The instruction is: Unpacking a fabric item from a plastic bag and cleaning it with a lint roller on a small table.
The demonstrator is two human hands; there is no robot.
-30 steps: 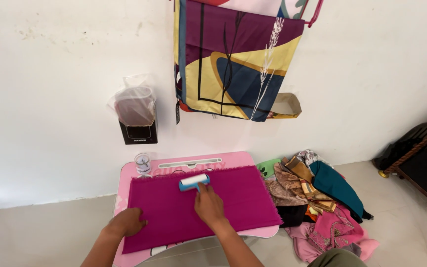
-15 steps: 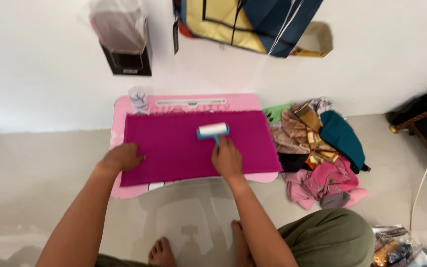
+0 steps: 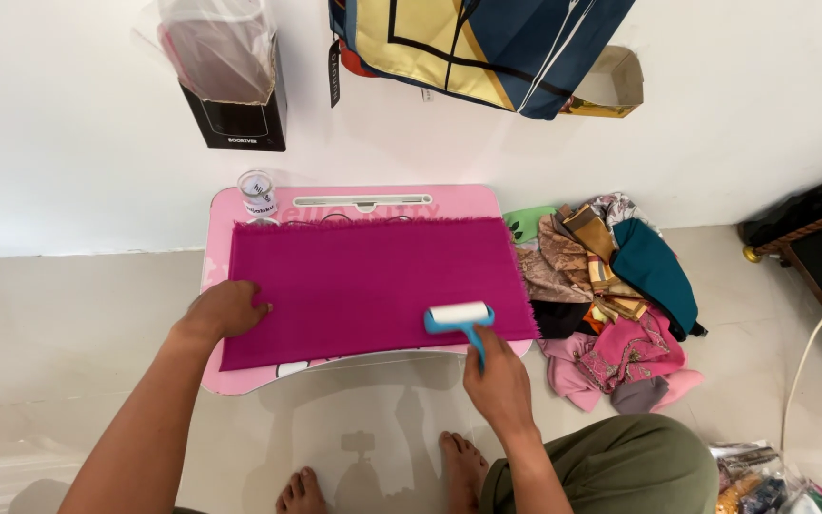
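Note:
A magenta cloth (image 3: 363, 281) lies flat over a low pink table (image 3: 217, 215). My left hand (image 3: 225, 309) rests palm down on the cloth's left edge, pinning it. My right hand (image 3: 499, 381) grips the blue handle of a lint roller (image 3: 459, 317), whose white roll sits on the cloth near its front right corner.
A small clear jar (image 3: 257, 193) stands at the table's back left. A heap of folded and crumpled fabrics (image 3: 611, 286) lies on the floor to the right. A black box with a plastic bag (image 3: 225, 76) and a patterned cloth (image 3: 478, 43) hang on the wall. My bare feet (image 3: 459, 466) are below the table.
My right hand has pulled the lint roller from the cloth's back middle toward me and to the right, to the front right corner. The left hand stayed on the left edge.

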